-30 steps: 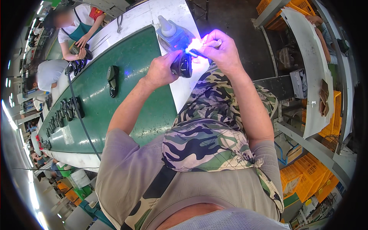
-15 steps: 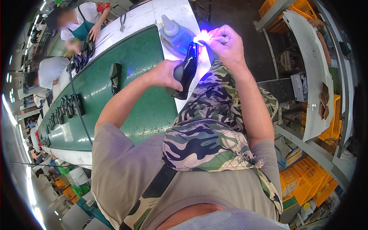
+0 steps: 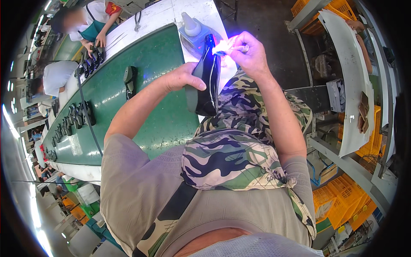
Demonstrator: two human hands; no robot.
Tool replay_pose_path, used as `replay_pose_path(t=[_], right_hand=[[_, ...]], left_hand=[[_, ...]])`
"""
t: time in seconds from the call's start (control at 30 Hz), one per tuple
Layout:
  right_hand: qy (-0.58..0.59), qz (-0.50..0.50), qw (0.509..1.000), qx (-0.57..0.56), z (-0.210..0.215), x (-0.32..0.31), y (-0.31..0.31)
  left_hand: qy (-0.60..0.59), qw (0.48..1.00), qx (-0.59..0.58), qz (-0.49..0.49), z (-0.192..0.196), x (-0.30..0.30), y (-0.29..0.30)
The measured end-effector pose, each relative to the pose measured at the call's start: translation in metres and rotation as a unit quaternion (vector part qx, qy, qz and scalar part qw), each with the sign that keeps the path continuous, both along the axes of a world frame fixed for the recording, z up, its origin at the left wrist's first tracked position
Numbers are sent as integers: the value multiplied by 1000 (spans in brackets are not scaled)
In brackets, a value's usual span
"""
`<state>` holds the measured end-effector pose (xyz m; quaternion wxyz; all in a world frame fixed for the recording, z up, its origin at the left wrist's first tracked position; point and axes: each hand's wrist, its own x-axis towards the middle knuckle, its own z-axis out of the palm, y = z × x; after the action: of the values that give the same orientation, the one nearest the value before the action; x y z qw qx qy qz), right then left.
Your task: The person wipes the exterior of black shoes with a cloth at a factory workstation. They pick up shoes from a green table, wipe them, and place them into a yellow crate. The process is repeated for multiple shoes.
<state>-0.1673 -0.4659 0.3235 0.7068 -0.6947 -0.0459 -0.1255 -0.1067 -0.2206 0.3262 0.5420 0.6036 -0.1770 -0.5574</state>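
Shoe (image 3: 210,85), long axis forward; narrow end foremost

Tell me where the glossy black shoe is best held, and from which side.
I'd hold the glossy black shoe around its broad middle, coming from the left, as the left grip does, thumb on its side. The upper end looks narrower, and the right grip, holding a glare-lit white piece, crowds the right edge there, so the left side seems freer.
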Motion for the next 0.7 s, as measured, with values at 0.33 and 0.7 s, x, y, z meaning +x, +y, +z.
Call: replay_pose_path(t=[0.33, 0.7], right_hand=[[18, 53, 996, 69, -25, -18, 13], [110, 116, 983, 86, -19, -37, -1]], left_hand=[[108, 987, -62, 99, -18, 1, 3], [183, 961, -64, 199, -37, -3, -5]])
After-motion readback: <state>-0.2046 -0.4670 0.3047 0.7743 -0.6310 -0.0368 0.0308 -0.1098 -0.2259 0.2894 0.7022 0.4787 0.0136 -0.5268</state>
